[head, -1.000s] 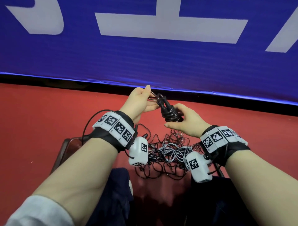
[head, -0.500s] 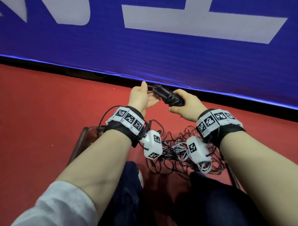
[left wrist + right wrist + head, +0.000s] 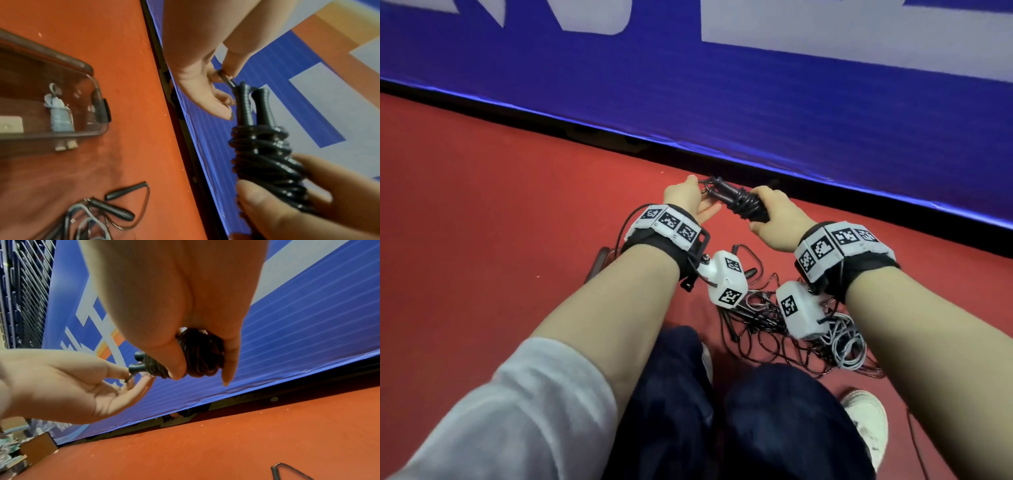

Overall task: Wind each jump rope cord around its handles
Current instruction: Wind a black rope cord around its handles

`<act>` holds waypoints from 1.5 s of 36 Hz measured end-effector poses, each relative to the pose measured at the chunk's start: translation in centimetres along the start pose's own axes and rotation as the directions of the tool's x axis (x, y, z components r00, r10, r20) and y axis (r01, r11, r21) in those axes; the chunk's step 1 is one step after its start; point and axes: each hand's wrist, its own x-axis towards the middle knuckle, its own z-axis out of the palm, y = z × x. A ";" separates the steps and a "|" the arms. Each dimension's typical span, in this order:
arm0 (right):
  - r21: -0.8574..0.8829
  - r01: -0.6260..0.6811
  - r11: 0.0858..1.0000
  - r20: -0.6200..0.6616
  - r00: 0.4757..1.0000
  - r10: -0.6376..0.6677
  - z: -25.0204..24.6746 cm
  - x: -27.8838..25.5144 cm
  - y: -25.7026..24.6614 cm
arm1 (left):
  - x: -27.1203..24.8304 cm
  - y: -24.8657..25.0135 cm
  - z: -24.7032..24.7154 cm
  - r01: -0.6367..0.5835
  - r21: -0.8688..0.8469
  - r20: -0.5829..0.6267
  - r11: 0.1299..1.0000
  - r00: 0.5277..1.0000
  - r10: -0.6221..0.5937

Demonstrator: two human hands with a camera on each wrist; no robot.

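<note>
A black jump rope [image 3: 739, 202] [image 3: 265, 155] [image 3: 197, 353] has its cord wound in tight coils round its two handles, which lie side by side. My right hand [image 3: 774, 219] [image 3: 185, 331] grips the coiled bundle. My left hand [image 3: 688, 202] [image 3: 207, 91] [image 3: 115, 382] pinches the short end of cord [image 3: 226, 78] that sticks out by the handle tips, thumb against forefinger. Both hands are held above the red floor, close to the blue banner.
A tangle of loose black and grey ropes [image 3: 798, 332] [image 3: 90, 216] lies on the red floor [image 3: 482, 222] below my wrists. A clear bin [image 3: 61, 100] to the left holds a wound grey rope [image 3: 59, 113]. A blue banner wall [image 3: 756, 96] stands just ahead; my legs and a shoe [image 3: 866, 421] are below.
Both hands have moved forward and down toward the banner's foot with the wound black rope, and the view has tilted down. The grips look unchanged.
</note>
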 end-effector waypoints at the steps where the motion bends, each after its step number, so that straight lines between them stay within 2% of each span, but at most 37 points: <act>1: -0.010 0.002 1.000 0.020 1.000 -0.002 0.3 0.2 -0.5 | 0.0 0.2 -0.4 0.012 -0.001 -0.006 1.000 1.000 -0.012; 4: -0.031 0.001 1.000 0.092 0.996 0.002 1.2 0.8 -2.0 | 0.4 1.2 -2.0 0.114 -0.050 0.024 0.992 0.993 -0.113; 8: -0.092 0.008 0.996 0.184 0.983 0.009 2.4 1.9 -4.0 | 1.0 2.4 -5.2 0.246 -0.228 0.117 0.942 0.968 -0.224; 13: -0.152 0.059 0.987 0.260 0.965 -0.018 4.8 4.0 -7.5 | 2.6 3.1 -11.0 0.227 -0.105 0.160 0.968 0.965 -0.209; 17: -0.241 0.111 0.964 0.329 0.944 -0.027 7.1 5.7 -10.2 | 3.6 3.2 -15.4 0.248 -0.119 0.181 0.961 0.958 -0.224; 20: -0.303 0.154 0.941 0.418 0.908 -0.014 9.3 6.7 -11.7 | 4.2 3.0 -18.2 0.246 -0.151 0.159 0.958 0.962 -0.222; 25: -0.404 0.239 0.883 0.568 0.822 0.038 13.2 7.5 -13.2 | 6.0 1.1 -22.1 0.253 -0.131 0.056 0.959 0.967 -0.247; 29: -0.391 0.324 0.861 0.645 0.764 0.006 15.6 8.0 -13.4 | 7.9 -1.5 -24.2 0.297 -0.150 -0.051 0.943 0.950 -0.307; 37: -0.346 0.360 0.866 0.657 0.752 -0.050 19.7 9.4 -10.9 | 10.8 -7.7 -24.7 0.324 -0.246 -0.251 0.914 0.889 -0.382; 42: -0.316 0.376 0.871 0.667 0.741 -0.078 21.5 10.5 -9.0 | 12.1 -10.3 -25.0 0.457 -0.122 -0.159 0.881 0.867 -0.472; 45: -0.305 0.402 0.864 0.661 0.742 -0.112 23.0 11.0 -8.2 | 13.1 -11.2 -25.3 0.453 -0.165 -0.130 0.876 0.870 -0.475; 49: -0.289 0.397 0.871 0.636 0.759 -0.135 25.8 12.2 -7.2 | 14.7 -12.1 -25.6 0.473 -0.183 -0.162 0.862 0.850 -0.501; 54: -0.311 0.308 0.899 0.630 0.775 -0.048 29.4 13.3 -5.6 | 17.0 -14.2 -26.2 0.480 -0.147 -0.238 0.865 0.831 -0.502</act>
